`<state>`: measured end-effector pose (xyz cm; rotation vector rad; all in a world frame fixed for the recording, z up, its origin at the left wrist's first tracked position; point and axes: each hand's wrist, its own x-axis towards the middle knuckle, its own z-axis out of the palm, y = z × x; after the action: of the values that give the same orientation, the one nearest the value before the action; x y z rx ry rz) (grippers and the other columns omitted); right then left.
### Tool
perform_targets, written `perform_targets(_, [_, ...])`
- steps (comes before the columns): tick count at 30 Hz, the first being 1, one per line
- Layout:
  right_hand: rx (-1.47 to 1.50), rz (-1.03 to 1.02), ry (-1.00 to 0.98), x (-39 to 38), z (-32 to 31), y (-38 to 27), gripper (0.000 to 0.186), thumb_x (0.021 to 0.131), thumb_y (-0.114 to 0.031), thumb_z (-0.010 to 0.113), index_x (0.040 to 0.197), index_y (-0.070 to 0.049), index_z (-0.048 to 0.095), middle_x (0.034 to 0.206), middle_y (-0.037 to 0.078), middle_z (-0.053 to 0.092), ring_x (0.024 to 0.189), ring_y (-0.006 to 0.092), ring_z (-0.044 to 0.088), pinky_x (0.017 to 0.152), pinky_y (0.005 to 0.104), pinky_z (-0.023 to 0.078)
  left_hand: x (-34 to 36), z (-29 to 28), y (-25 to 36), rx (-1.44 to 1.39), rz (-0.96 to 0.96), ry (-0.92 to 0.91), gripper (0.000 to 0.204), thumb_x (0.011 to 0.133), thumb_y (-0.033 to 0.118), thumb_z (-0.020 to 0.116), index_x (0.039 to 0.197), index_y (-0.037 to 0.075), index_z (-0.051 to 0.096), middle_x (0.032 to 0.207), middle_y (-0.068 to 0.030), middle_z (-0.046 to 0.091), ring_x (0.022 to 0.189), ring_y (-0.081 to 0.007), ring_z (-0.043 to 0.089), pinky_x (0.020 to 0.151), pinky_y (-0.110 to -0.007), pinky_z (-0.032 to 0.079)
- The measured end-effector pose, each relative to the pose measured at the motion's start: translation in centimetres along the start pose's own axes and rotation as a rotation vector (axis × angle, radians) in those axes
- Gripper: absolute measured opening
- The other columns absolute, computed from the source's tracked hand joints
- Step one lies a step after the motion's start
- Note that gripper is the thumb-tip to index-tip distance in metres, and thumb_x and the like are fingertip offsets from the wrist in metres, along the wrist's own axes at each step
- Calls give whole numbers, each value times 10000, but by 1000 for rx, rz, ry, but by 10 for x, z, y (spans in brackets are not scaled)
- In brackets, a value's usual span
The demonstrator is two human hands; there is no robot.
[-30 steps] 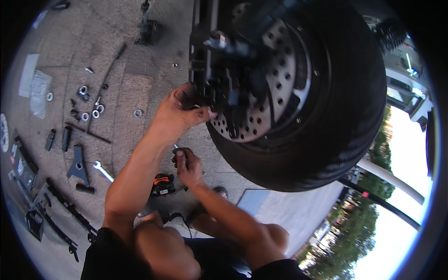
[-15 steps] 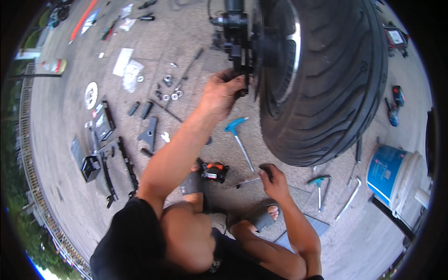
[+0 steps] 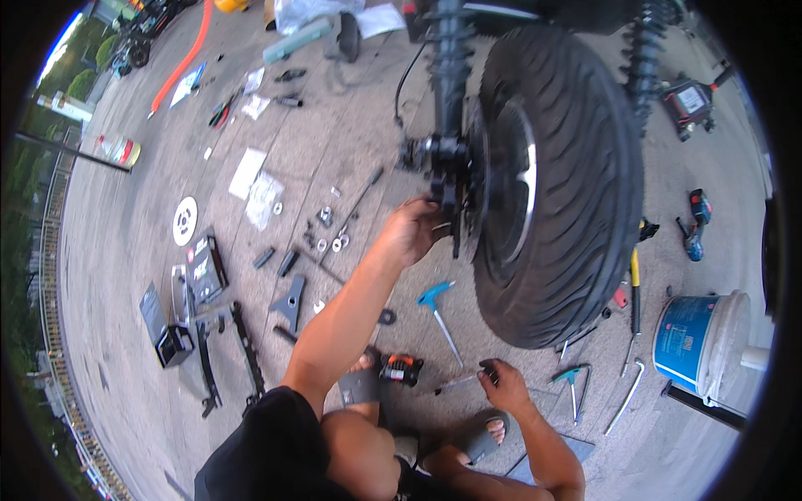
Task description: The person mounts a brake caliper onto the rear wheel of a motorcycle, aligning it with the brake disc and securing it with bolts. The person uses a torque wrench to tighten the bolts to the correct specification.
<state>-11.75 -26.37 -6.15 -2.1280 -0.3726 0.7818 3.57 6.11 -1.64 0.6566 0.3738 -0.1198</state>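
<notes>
My left hand [image 3: 411, 230] has its fingers closed round the lower part of a black bracket [image 3: 451, 200] beside the hub of a large black tyre [image 3: 568, 200]. Some fingertips are hidden behind the metal. Above the bracket rises a fork with a ribbed boot [image 3: 449, 67]. My right hand [image 3: 505, 388] is low, beneath the tyre, with fingers closed on what looks like a slim metal tool [image 3: 458, 384] pointing left. A blue T-handle hex key [image 3: 434, 296] lies on the paving between my hands, near a small black-and-orange tool [image 3: 401, 369].
Loose washers [image 3: 337, 245], plastic bags [image 3: 263, 200], black frame parts [image 3: 246, 359] and a white disc [image 3: 185, 221] lie leftward. A blue bucket [image 3: 687, 342], a green T-handle key [image 3: 571, 392] and a drill [image 3: 696, 225] are rightward. A fence [image 3: 54, 351] runs along the left.
The view has swung and widened to show more ground. My right hand has moved down and rightward, away from my left hand, which stays at the bracket.
</notes>
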Motion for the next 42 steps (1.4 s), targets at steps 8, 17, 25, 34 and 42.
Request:
perform_targets(8, [-278,-169,384,31,-1,67,247,778,-177,688,980,-36,667,934,192,670,831,371,645,705,403,520,43,24,40,56,-91,167,568,860,609,552,1133,115,613,990,-52,685,957,-230,639,870,-410,472])
perform_targets(17, [-567,-149,186,37,7,87,363,858,-200,654,1172,-33,584,1086,160,620,952,245,616,747,356,511,68,20,48,-58,-133,-125,492,924,492,505,1163,77,620,1007,-101,689,873,-216,683,790,-411,564])
perform_targets(25, [-142,146,-173,28,-13,-39,420,863,-212,664,1220,-33,536,1033,133,615,899,201,612,738,322,511,71,15,45,-381,-182,-194,399,925,270,598,1167,-45,560,1020,-148,673,887,-236,678,796,-391,570])
perform_targets(34, [902,256,296,113,48,-150,650,913,-423,574,1425,-104,331,1334,167,471,1076,271,554,880,402,470,84,-2,44,-543,-293,-327,477,896,254,643,1214,-65,486,1097,-154,623,980,-224,634,866,-362,525])
perform_targets(42, [1218,174,462,160,49,-199,695,910,-490,507,1475,-150,288,1441,83,420,1234,275,473,983,443,407,93,-6,33,-748,-391,-373,334,886,178,632,1095,-69,551,1022,-142,626,948,-223,616,870,-353,496])
